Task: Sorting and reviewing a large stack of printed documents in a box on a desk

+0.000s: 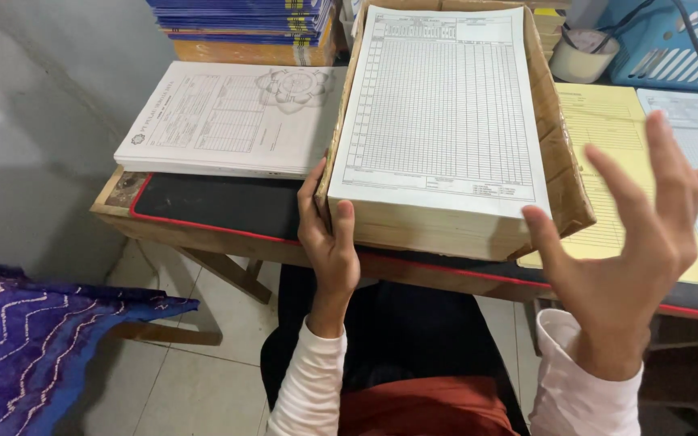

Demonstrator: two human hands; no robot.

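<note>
A thick stack of white ruled forms [443,113] lies in a torn brown cardboard wrap [565,153] on the desk edge. My left hand [329,238] grips the stack's near left corner, thumb on top and fingers against the cardboard side. My right hand [636,234] hovers open just off the stack's near right corner, fingers spread, touching nothing that I can see.
A second pile of white printed sheets [232,119] lies to the left on the black, red-edged desk mat [220,206]. Yellow forms [607,121] and white forms lie at right. Blue booklets [244,16], a blue basket [672,44] and a cup stand behind. Blue patterned cloth [34,355] at lower left.
</note>
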